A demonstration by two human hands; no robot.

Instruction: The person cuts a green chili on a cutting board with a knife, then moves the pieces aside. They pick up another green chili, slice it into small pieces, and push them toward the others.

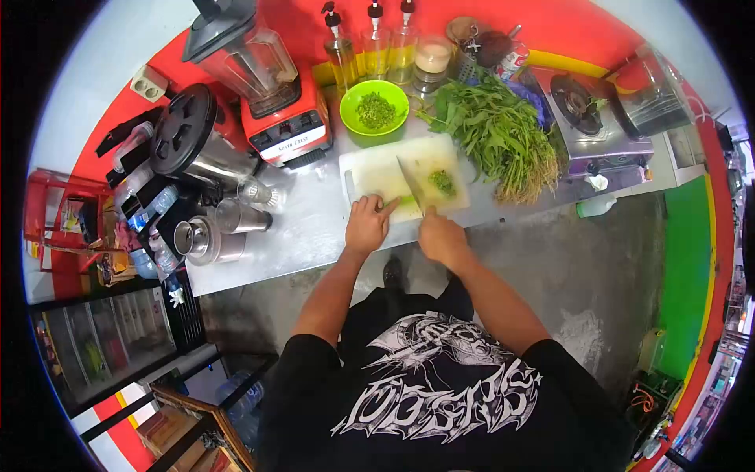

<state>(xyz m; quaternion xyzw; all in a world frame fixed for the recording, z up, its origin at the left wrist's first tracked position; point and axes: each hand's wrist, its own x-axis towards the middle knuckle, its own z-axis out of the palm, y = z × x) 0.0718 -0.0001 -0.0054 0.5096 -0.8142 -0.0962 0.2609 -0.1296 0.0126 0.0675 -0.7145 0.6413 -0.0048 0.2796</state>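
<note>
My right hand (440, 236) is closed round the handle of a knife (410, 182), whose blade points up and left over the white cutting board (370, 167). Just left of the blade, my left hand (368, 224) rests at the board's near edge, its fingertips on a small green piece (406, 201). Chopped greens (442, 182) lie in a small pile right of the knife. Behind the board stands a lime-green bowl (374, 135) with more chopped greens (376, 111) inside.
Leafy greens with roots (499, 130) lie right of the board, beside a gas stove (602, 149). Leftward stand a red blender (285, 126), a large steel pot (212, 145) and metal cups (236, 216). Pump bottles (340, 59) line the wall.
</note>
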